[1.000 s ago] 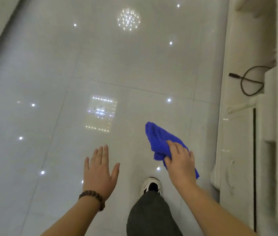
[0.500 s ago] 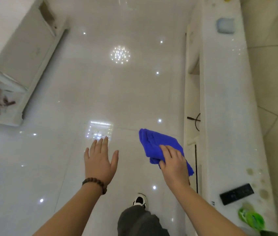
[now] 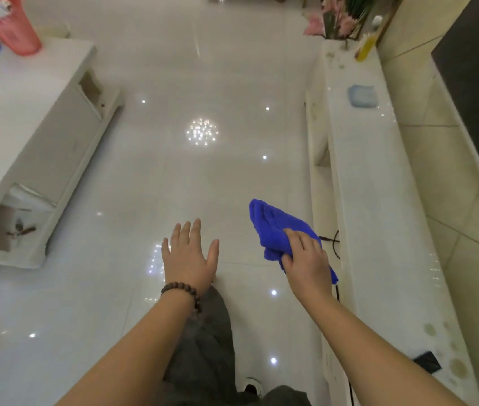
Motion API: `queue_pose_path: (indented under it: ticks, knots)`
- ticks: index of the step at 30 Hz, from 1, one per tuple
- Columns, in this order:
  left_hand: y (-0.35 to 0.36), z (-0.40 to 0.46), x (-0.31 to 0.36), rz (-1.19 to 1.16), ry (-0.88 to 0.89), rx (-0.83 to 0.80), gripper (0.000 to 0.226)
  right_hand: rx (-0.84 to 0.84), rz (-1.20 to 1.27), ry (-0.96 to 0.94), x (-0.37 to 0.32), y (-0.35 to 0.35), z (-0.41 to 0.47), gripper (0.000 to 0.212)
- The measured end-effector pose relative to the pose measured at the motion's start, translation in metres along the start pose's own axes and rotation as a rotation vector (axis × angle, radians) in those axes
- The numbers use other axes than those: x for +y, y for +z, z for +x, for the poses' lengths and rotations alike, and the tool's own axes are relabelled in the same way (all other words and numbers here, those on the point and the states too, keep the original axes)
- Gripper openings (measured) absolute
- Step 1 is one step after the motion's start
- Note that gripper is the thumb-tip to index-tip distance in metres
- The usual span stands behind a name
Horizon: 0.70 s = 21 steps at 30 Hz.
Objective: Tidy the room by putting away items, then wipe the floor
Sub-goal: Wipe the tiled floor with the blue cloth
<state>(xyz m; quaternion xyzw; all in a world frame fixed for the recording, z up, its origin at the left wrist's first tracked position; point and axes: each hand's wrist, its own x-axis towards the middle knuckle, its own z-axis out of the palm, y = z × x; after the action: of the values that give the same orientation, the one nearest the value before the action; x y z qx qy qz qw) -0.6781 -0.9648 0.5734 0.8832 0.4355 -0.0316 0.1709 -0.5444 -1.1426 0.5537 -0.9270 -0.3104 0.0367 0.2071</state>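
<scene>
Down below me, my grey trouser leg (image 3: 203,341) and the tip of my shoe (image 3: 252,386) show over the shiny white floor (image 3: 121,177). My left hand (image 3: 189,259) is held out flat above the floor, palm down, its fingers (image 3: 195,230) straight and a little apart, holding nothing. A brown bead bracelet (image 3: 184,291) sits on that wrist. My right hand (image 3: 305,262) is just beside it, and its fingers (image 3: 293,240) are curled round a blue cloth (image 3: 273,227). The cloth is bunched up, held in the air over the floor, and sticks out past my hand.

Right of the cloth runs a long white shelf (image 3: 378,200) along the wall, with a black cable (image 3: 333,241) under it. Farther along its top lies a pale blue pad (image 3: 362,96), then pink flowers (image 3: 334,19) at the far end. On my left stands a white tabletop (image 3: 21,112) with a red bottle (image 3: 12,24) on it.
</scene>
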Motion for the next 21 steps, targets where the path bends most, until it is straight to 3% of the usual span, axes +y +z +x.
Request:
queue_pose_path:
  ticks: [13,21]
  knots:
    - [-0.064,0.273,0.027,0.04,0.166,-0.009,0.064,0.091,-0.024,0.173,-0.058,0.023,0.249,0.044]
    - [-0.098,0.423,0.086,0.049,0.331,-0.064,0.064,0.134,-0.018,0.323,-0.062,0.01,0.376,0.046]
